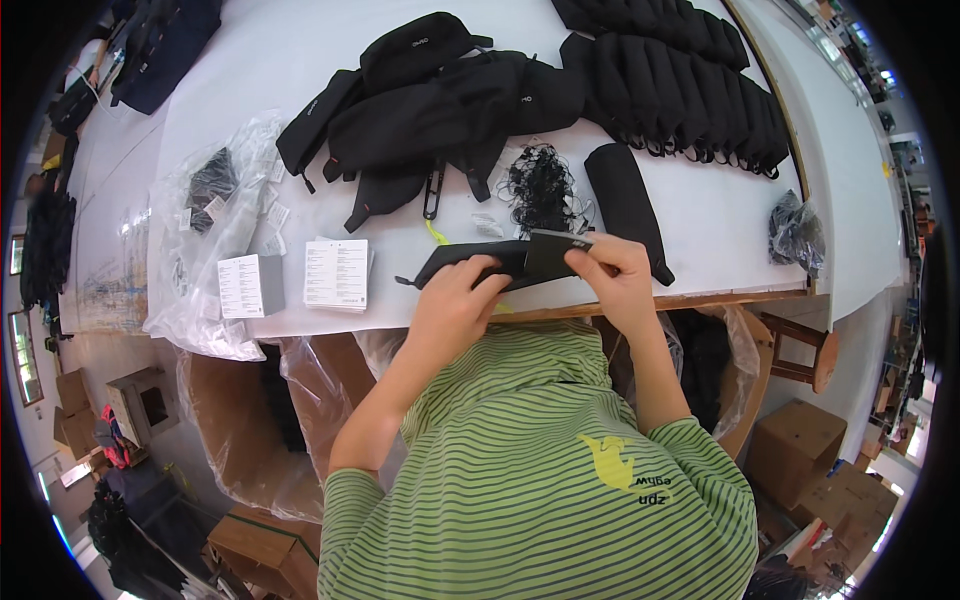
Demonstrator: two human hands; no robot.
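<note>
Near the table's front edge lies a small black zippered fabric pouch. My left hand is closed on it, fingers curled over its top. My right hand pinches the right edge of a flat black tag between thumb and fingers. The tag stands up against the right part of the pouch; whether it goes inside, I cannot tell. Just beyond my right hand rests a rolled black pouch. A tangle of thin black cords lies behind the tag.
Two stacks of white printed cards stand at left beside a clear plastic bag. Black bags are heaped behind, and a row of black pouches fills the far right. Lined cartons sit under the table edge.
</note>
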